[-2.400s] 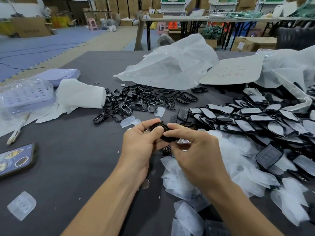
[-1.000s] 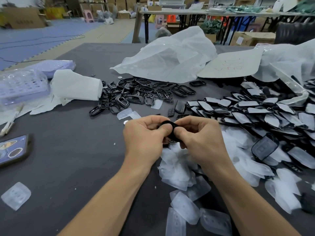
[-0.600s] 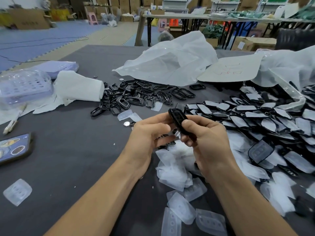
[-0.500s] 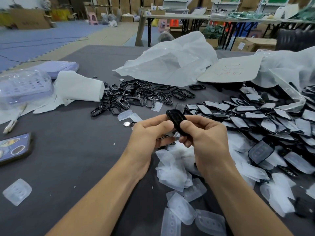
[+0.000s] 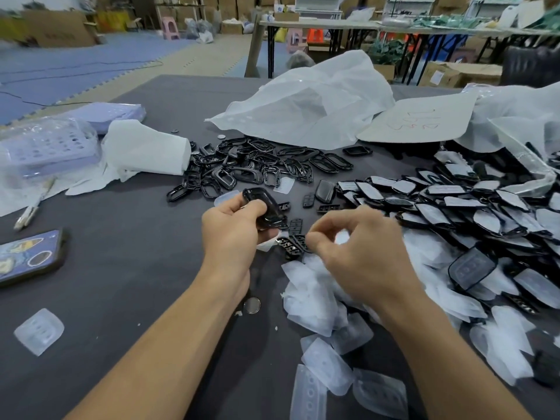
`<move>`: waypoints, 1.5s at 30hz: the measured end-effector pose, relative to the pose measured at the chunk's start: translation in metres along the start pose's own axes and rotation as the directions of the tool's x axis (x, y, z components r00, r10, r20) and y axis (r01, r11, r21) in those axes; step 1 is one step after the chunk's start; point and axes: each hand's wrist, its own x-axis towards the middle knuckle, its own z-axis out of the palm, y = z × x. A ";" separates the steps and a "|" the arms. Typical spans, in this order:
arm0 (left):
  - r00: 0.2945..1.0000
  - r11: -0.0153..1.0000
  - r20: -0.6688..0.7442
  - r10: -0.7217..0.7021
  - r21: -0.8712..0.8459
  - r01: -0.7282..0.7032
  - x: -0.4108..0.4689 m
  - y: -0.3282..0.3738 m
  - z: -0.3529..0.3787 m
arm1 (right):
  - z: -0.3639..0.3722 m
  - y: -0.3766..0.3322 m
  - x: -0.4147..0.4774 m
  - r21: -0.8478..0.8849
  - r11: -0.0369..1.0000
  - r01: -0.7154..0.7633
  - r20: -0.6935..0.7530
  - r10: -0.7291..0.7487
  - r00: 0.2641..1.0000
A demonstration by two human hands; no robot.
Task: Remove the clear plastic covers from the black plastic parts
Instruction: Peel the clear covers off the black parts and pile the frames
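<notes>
While my left hand [image 5: 233, 237] grips a black part [image 5: 266, 207], my right hand [image 5: 360, 256] curls its fingers [image 5: 333, 220]; around what, I cannot tell.

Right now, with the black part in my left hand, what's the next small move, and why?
Probably let the right hand drop what it seems to pinch, a blurred clear cover, onto the pile of clear covers just below it. The black part held in the left hand looks bare and glossy, so that cover seems to be off.
</notes>
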 end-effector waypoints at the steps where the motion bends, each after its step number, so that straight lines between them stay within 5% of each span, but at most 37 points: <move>1: 1.000 1.000 0.003 0.006 0.009 -0.006 0.001 0.000 -0.001 | 0.002 -0.002 -0.001 -0.032 0.999 0.006 0.088 -0.004 0.996; 5: 0.998 0.999 0.056 0.013 0.040 -0.015 0.002 -0.001 0.001 | 0.011 -0.010 -0.002 -0.207 0.977 0.046 0.294 0.018 0.956; 16: 0.995 0.988 0.073 0.072 0.128 -0.081 0.003 -0.008 0.004 | 0.017 -0.013 -0.004 -0.404 0.915 0.020 0.211 0.072 0.975; 19: 0.993 0.987 0.091 0.071 0.138 -0.083 0.003 -0.008 0.003 | 0.018 -0.007 -0.003 -0.286 0.958 -0.010 0.219 0.075 0.973; 22: 0.992 0.986 0.101 0.069 0.146 -0.084 0.003 -0.008 0.003 | 0.014 0.000 -0.001 0.029 0.988 -0.152 0.122 0.147 0.982; 25: 0.991 0.981 0.113 0.066 0.174 -0.085 0.001 -0.008 0.005 | 0.008 0.003 0.004 0.436 0.859 -0.267 0.037 0.279 0.959; 29: 0.985 0.977 0.157 0.071 0.187 -0.101 -0.004 -0.007 0.007 | 0.003 0.005 0.008 0.715 0.611 -0.340 0.061 0.430 0.901; 35: 0.974 0.973 0.219 0.064 0.205 -0.110 -0.010 -0.007 0.009 | 0.005 0.001 0.010 0.800 0.483 -0.356 0.156 0.406 0.901; 45: 0.959 0.967 0.273 0.074 0.214 -0.136 -0.013 -0.008 0.006 | 0.009 0.006 0.009 0.718 0.615 -0.326 0.112 0.360 0.926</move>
